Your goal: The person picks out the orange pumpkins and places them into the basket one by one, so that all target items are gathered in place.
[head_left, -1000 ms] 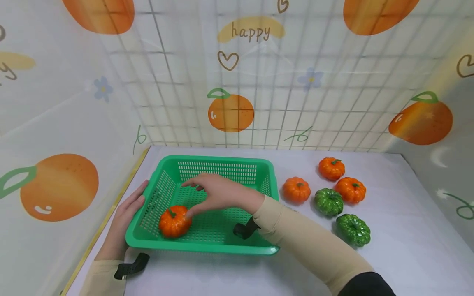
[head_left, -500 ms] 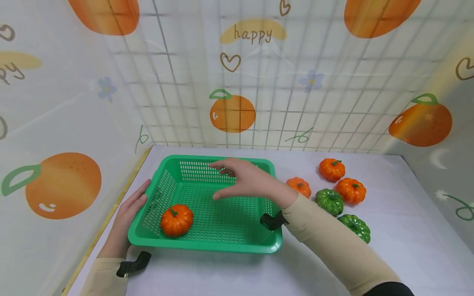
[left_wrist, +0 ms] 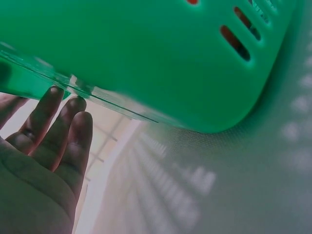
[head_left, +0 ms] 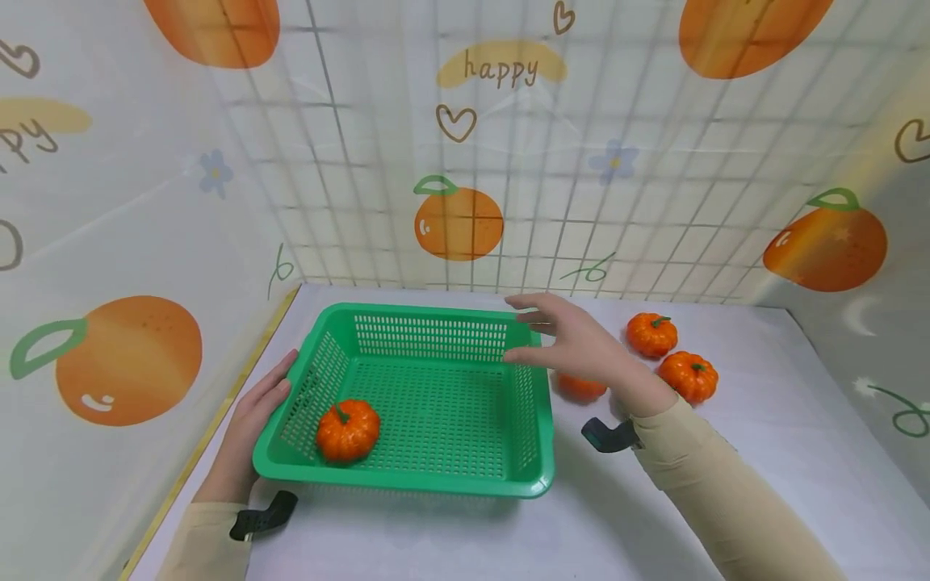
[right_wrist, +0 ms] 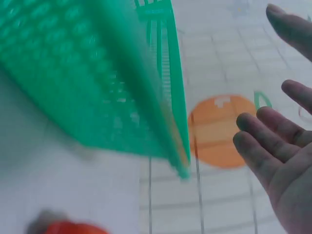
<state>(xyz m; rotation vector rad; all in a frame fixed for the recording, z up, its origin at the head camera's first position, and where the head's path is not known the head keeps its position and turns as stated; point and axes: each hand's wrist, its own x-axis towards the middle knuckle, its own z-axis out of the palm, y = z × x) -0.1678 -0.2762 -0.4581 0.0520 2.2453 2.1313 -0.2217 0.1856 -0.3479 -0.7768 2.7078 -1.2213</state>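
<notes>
One green basket [head_left: 441, 420], long axis left-right, orange pumpkin [head_left: 349, 434] inside, stem [head_left: 341, 414] upward.

head: above, facing forward-down; wrists: close beside green basket [head_left: 443, 420]; shared: basket

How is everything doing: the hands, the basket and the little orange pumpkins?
Green basket: upright
Left hand: touching basket's left side
Right hand: holding nothing
Basket pumpkin: inside, stem up
Back pumpkin: outside basket, stem up
Rightmost pumpkin: outside basket, stem up
Partly hidden pumpkin: outside basket, stem not visible
</notes>
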